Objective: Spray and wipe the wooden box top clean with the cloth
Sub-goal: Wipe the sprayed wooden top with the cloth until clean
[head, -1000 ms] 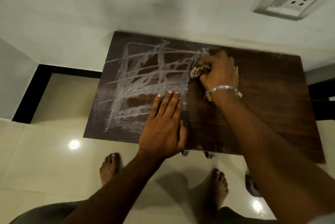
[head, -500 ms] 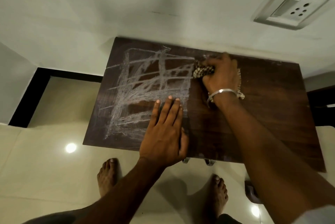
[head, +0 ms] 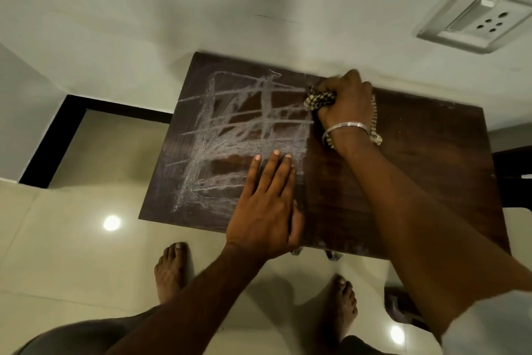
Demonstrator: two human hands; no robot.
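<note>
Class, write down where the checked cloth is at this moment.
In the head view, the checked cloth is bunched in the right hand at the far edge of the wooden box top, just right of the chalk scribbles.

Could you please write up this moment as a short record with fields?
surface: wooden box top, dark
marks: white scribbles over its left half; the right half looks clean
cloth: checked cloth, bunched, at the scribbles' far right corner
right hand: grips the cloth, pressing it on the top
left hand: flat, fingers straight, at the near edge
bangle: on the right wrist
</note>
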